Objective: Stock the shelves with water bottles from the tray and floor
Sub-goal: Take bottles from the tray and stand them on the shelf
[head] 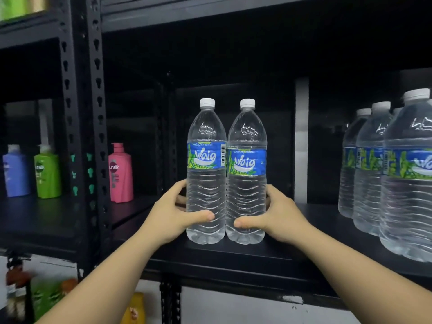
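Observation:
Two clear water bottles with white caps and blue "Waig" labels stand upright side by side on the black shelf (233, 256), near its front edge. My left hand (173, 213) grips the lower part of the left bottle (206, 160), thumb across its front. My right hand (278, 218) grips the lower part of the right bottle (246, 164) the same way. The two bottles touch each other. A row of several more of the same bottles (402, 174) stands at the right end of the shelf.
A black perforated upright post (97, 127) divides this bay from the left one. Left of it stand a pink shampoo bottle (120, 174), a green one (48, 171) and a blue one (15, 171). Blurred goods sit on the lower level at bottom left.

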`<action>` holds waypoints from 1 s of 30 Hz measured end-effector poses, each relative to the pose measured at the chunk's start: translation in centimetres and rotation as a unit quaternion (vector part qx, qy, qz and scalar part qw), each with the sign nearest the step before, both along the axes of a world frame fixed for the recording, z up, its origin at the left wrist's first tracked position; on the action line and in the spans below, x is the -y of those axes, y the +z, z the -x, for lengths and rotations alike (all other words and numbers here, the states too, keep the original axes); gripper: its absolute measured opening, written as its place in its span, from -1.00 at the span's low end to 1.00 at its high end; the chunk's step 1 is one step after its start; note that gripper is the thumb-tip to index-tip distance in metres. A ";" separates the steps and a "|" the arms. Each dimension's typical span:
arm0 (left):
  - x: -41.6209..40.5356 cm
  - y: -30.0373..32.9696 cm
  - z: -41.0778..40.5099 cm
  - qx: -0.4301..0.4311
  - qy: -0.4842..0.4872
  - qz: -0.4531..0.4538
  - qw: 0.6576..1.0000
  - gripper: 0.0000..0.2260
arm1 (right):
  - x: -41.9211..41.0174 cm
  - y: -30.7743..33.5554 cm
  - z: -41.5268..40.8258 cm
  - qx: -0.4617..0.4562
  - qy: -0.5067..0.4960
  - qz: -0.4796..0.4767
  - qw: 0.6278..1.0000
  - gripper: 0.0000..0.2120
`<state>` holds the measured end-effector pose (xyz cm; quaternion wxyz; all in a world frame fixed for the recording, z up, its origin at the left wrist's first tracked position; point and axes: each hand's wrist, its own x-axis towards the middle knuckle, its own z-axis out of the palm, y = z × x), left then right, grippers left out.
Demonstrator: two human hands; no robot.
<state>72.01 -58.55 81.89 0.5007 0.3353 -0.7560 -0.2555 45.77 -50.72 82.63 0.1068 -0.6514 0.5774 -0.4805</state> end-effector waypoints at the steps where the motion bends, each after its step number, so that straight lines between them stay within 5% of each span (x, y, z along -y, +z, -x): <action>1: 0.4 0.2 0.0 0.010 0.003 -0.002 1.000 -0.21 | 0.3 0.1 0.0 -0.006 -0.009 -0.001 1.000 -0.14; 10: 5.3 1.2 2.3 0.046 0.025 -0.025 0.998 -0.32 | 4.6 0.8 0.4 -0.044 -0.041 0.005 0.998 0.07; 17: 11.0 2.2 3.6 0.098 0.025 -0.034 0.994 -0.27 | 9.5 2.1 1.0 -0.059 -0.070 -0.043 0.995 -0.11; 30: 16.4 3.2 3.7 0.141 0.058 -0.054 0.987 -0.21 | 15.1 2.7 0.3 -0.065 -0.120 -0.079 0.988 0.01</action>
